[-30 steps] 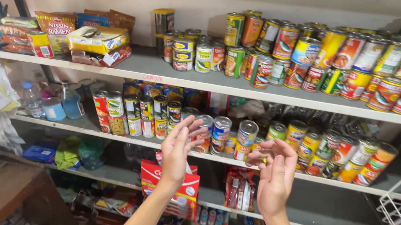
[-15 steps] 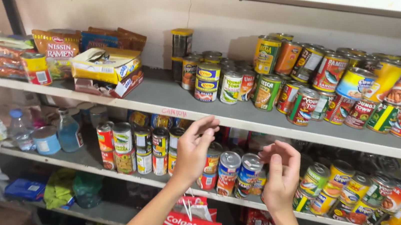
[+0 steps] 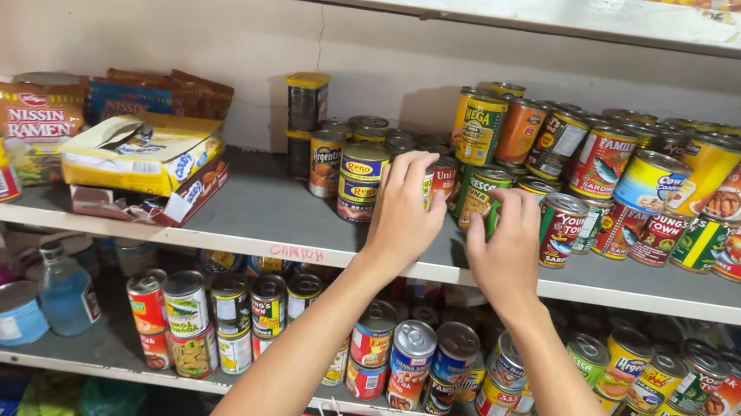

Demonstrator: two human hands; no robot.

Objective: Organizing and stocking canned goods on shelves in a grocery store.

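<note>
Both arms extended fwd, left hand (image 3: 404,214) & right hand (image 3: 505,251) fingers curled.

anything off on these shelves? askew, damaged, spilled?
One thing: the yellow carton at the left of the upper shelf is torn open, flaps splayed, and sits crooked on a flattened red box. Nothing spilled. The left hand and right hand are on upright cans at mid-shelf.

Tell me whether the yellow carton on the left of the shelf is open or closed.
Open: the yellow carton has its top flaps lifted and spread. Its contents cannot be seen.
</note>
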